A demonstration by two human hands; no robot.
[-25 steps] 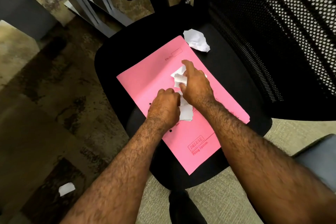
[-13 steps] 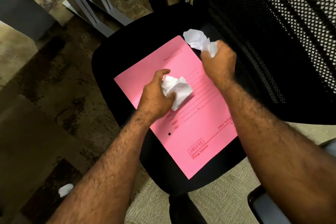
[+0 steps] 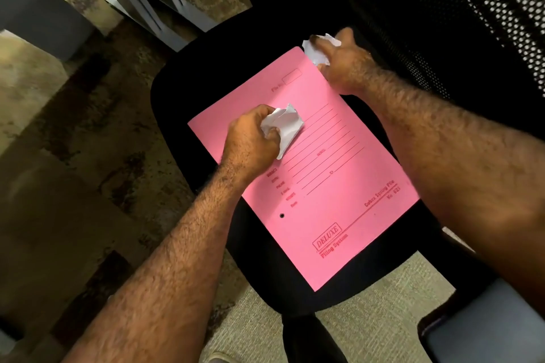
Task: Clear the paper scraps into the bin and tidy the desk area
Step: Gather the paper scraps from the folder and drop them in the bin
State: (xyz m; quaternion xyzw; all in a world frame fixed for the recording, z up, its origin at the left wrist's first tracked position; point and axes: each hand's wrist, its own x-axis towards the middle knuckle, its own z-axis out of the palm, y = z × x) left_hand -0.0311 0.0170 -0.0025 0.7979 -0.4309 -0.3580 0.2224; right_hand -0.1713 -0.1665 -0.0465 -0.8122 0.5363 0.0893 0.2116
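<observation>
On the black office chair seat (image 3: 188, 91) lies a pink file folder (image 3: 339, 186), and above it the left hand (image 3: 250, 141) clenches one crumpled paper scrap (image 3: 284, 124) while the right hand (image 3: 343, 65) closes round another scrap (image 3: 317, 51) at the folder's far corner, seemingly gathering both for the bin.

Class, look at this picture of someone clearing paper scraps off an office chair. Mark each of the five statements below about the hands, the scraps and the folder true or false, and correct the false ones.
1. The left hand grips a crumpled white paper scrap. True.
2. The pink folder lies on the floor. False: it lies flat on the black chair seat.
3. The right hand is closed on a second paper scrap near the folder's far corner. True.
4. A bin stands beside the chair in view. False: no bin is visible in this picture.
5. The folder is open, showing papers inside. False: it is closed, with its printed cover facing up.
</observation>
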